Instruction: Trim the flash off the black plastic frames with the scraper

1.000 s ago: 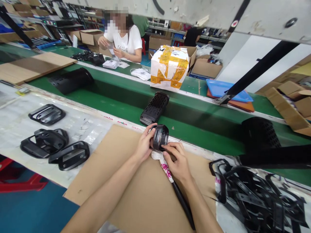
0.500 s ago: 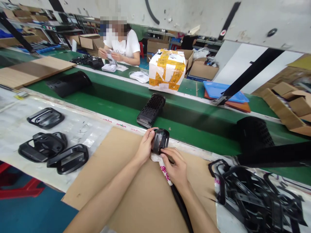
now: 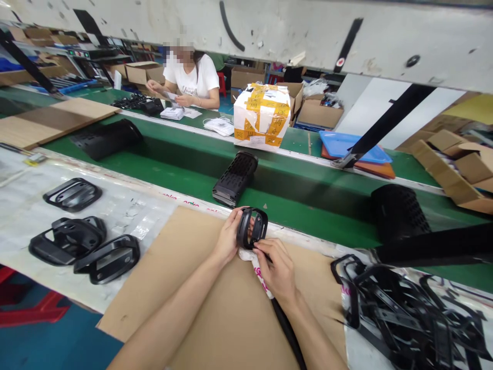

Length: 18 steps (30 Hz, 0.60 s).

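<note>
My left hand (image 3: 228, 237) is closed around the side of a black plastic frame (image 3: 242, 231), a rounded piece with an open middle, held tilted above the cardboard sheet (image 3: 200, 308). At the frame's lower right edge, the fingers of my right hand (image 3: 278, 267) are pinched together against it. Whether a small part sits between those fingertips is hidden. Beneath my hands lies a white-wrapped piece with pink lettering (image 3: 260, 272), joined to a thick black cord or handle (image 3: 287, 329) that runs toward me under my right forearm.
Several similar black frames (image 3: 106, 259) lie on the left; a heap of black strip-like parts (image 3: 416, 313) is on the right. Beyond runs a green belt (image 3: 185, 177) with a perforated black housing (image 3: 235, 180). A taped white box (image 3: 262, 115) and a seated co-worker (image 3: 192, 77) are across it.
The black frame has turned in my left hand, so its open middle now faces me more. My right fingers stay at its lower edge. The co-worker's hands have moved apart.
</note>
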Each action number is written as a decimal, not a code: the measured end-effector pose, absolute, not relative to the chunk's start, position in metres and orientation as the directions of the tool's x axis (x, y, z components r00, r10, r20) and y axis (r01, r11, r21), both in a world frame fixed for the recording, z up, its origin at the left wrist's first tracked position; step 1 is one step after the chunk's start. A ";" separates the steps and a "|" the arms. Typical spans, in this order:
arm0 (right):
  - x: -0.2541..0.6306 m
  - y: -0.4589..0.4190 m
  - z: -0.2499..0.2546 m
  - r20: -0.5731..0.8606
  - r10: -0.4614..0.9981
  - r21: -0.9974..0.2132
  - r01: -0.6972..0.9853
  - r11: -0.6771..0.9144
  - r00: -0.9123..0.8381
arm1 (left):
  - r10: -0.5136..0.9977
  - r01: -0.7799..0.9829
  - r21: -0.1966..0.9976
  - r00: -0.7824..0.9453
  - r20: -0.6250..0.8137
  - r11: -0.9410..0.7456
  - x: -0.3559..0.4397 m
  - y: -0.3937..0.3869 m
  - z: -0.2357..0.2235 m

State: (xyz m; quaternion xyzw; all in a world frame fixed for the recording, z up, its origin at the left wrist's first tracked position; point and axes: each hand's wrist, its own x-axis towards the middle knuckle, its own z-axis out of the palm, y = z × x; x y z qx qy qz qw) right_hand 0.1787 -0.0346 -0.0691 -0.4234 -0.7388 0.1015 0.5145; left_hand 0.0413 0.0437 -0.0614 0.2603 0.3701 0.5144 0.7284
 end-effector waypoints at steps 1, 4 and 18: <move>0.178 -0.035 -0.070 0.675 0.729 -0.582 0.524 0.622 -0.114 | 0.939 -0.556 0.757 0.204 -0.275 0.343 0.041 0.044 -0.061; 0.179 -0.036 -0.075 0.638 0.765 -0.633 0.505 0.586 -0.087 | 0.919 -0.559 0.730 0.210 -0.334 0.393 0.039 0.046 -0.061; 0.178 -0.043 -0.085 0.541 0.839 -0.817 0.277 0.505 0.065 | 0.910 -0.517 0.748 0.232 -0.344 0.415 0.028 0.056 -0.068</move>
